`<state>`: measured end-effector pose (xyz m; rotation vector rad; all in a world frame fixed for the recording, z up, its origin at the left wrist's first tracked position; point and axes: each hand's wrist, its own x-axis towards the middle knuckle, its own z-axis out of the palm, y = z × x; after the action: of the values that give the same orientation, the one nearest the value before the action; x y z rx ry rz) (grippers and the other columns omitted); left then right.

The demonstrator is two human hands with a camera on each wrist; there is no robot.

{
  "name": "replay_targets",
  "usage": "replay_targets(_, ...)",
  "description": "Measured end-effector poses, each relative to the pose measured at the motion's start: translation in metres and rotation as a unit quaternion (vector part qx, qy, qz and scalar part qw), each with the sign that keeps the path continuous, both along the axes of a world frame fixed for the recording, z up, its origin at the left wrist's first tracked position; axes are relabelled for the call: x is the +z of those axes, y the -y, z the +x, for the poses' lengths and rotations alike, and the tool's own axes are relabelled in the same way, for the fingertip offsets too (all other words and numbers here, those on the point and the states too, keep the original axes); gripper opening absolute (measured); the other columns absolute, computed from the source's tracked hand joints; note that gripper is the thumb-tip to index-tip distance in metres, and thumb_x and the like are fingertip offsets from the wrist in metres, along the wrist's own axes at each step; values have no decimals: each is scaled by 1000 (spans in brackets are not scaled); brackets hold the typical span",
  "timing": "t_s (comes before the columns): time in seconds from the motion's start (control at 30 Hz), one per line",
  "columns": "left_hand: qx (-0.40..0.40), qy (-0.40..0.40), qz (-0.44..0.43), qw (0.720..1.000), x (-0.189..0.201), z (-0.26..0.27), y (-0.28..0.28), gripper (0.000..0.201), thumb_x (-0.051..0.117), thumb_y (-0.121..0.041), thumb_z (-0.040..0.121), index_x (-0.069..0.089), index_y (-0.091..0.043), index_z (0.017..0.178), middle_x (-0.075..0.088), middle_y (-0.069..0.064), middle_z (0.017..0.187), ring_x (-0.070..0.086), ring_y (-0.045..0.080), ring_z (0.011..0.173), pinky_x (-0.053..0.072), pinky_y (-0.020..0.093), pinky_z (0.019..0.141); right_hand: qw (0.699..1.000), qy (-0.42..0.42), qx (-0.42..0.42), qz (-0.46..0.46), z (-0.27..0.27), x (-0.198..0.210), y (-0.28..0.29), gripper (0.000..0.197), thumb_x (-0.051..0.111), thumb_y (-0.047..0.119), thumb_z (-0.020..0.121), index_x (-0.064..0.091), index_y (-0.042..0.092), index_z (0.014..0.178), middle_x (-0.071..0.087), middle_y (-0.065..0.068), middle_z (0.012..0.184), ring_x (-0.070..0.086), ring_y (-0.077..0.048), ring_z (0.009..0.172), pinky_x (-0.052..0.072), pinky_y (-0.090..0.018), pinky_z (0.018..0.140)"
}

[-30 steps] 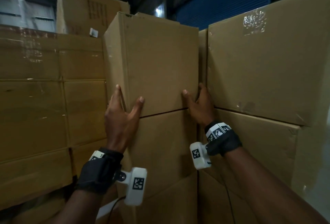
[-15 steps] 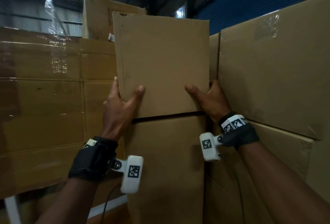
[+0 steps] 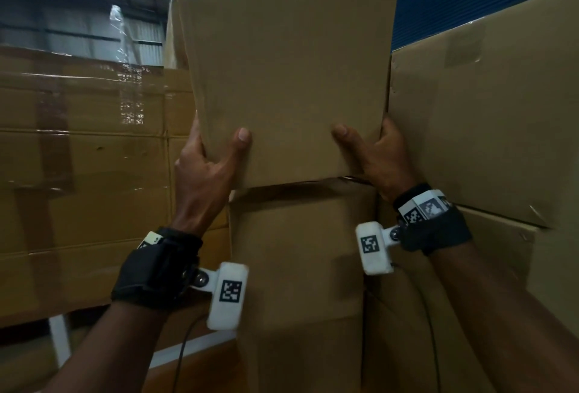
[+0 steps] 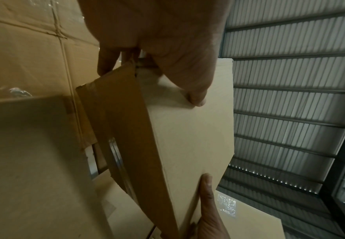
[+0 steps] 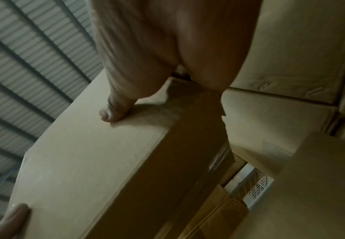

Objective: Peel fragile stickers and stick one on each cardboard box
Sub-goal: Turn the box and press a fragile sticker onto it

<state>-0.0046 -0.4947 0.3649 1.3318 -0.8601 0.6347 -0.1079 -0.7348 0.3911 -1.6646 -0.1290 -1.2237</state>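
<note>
Both hands are clamped on the narrow cardboard box (image 3: 285,73): left hand (image 3: 203,173) wraps its left edge with the thumb pressed on the front, right hand (image 3: 376,157) mirrors that on the right edge. It sits tilted atop another box (image 3: 297,267), squeezed between the wrapped stack (image 3: 84,173) and the big carton (image 3: 482,129). No sticker anywhere in sight, so I'd say this is just positioning; next up needs a free hand and a sticker.
</note>
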Motion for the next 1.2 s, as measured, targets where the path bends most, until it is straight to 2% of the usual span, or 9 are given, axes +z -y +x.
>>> replay_targets(0.1, -2, 9, -19, 1000, 0, -14, -10, 76, 66, -58, 90, 44, -13, 148, 66, -5, 124, 69, 8, 108, 61, 29, 82, 1000, 14, -8, -20, -9, -1, -13, 55, 81, 38, 80, 56, 23, 127, 68, 13, 115, 66, 5, 103, 53, -12, 83)
replay_targets(0.2, 1, 6, -41, 999, 0, -24, -22, 70, 67, -49, 94, 44, -10, 147, 66, -4, 123, 68, 5, 107, 58, 20, 78, 999, 21, -10, -34, -16, -5, -26, 54, 80, 36, 83, 56, 22, 129, 68, 13, 117, 66, 6, 104, 52, -10, 82)
replay_targets(0.33, 7, 11, -44, 999, -2, -30, -42, 79, 64, -61, 86, 43, -15, 146, 64, -8, 121, 68, 6, 107, 60, 25, 80, 999, 33, -11, -42, -20, -7, -44, 63, 80, 40, 83, 54, 17, 135, 69, 8, 122, 66, -1, 110, 55, -20, 92)
replay_targets(0.47, 26, 13, -60, 998, -6, -32, -66, 80, 63, -63, 85, 44, -14, 145, 63, -5, 125, 68, 8, 109, 60, 26, 81, 998, 43, 12, -41, -20, -8, -70, 68, 80, 42, 80, 53, 18, 137, 68, 7, 125, 65, -5, 114, 56, -30, 98)
replay_targets(0.6, 26, 18, -83, 996, -9, -33, -94, 70, 66, -52, 93, 43, -12, 146, 63, -3, 127, 66, 6, 111, 57, 18, 80, 997, 46, 28, -46, -19, -10, -102, 71, 78, 46, 77, 52, 19, 138, 67, 9, 125, 65, -3, 113, 56, -27, 95)
replay_targets(0.73, 46, 26, -91, 994, -14, -34, -130, 62, 60, -40, 96, 41, -10, 147, 61, -4, 126, 65, 1, 109, 55, 14, 80, 996, 55, 46, -47, -14, -15, -141, 70, 77, 43, 78, 51, 18, 138, 66, 8, 124, 64, -2, 113, 56, -24, 93)
replay_targets(0.9, 65, 35, -77, 994, -26, -22, -195, 58, 61, -37, 98, 43, -10, 146, 62, 1, 131, 65, 10, 115, 56, 19, 84, 996, 64, 53, -37, -2, -32, -196, 66, 80, 36, 82, 53, 14, 138, 67, 5, 128, 64, -4, 116, 55, -26, 95)
replay_targets(1.03, 87, 27, -66, 994, -41, -12, -247, 55, 61, -36, 99, 46, -5, 142, 64, 2, 129, 66, 9, 113, 56, 18, 83, 997, 53, 48, -30, 13, -53, -244, 69, 83, 37, 80, 53, 14, 138, 67, 5, 128, 65, -5, 116, 56, -29, 96)
replay_targets(1.2, 95, -17, -28, 995, -72, 5, -304, 49, 62, -41, 98, 47, -20, 140, 65, -4, 129, 66, 12, 116, 59, 26, 87, 998, 8, 54, -13, 27, -93, -294, 83, 84, 48, 71, 51, 17, 140, 66, 8, 126, 65, -2, 113, 56, -21, 89)
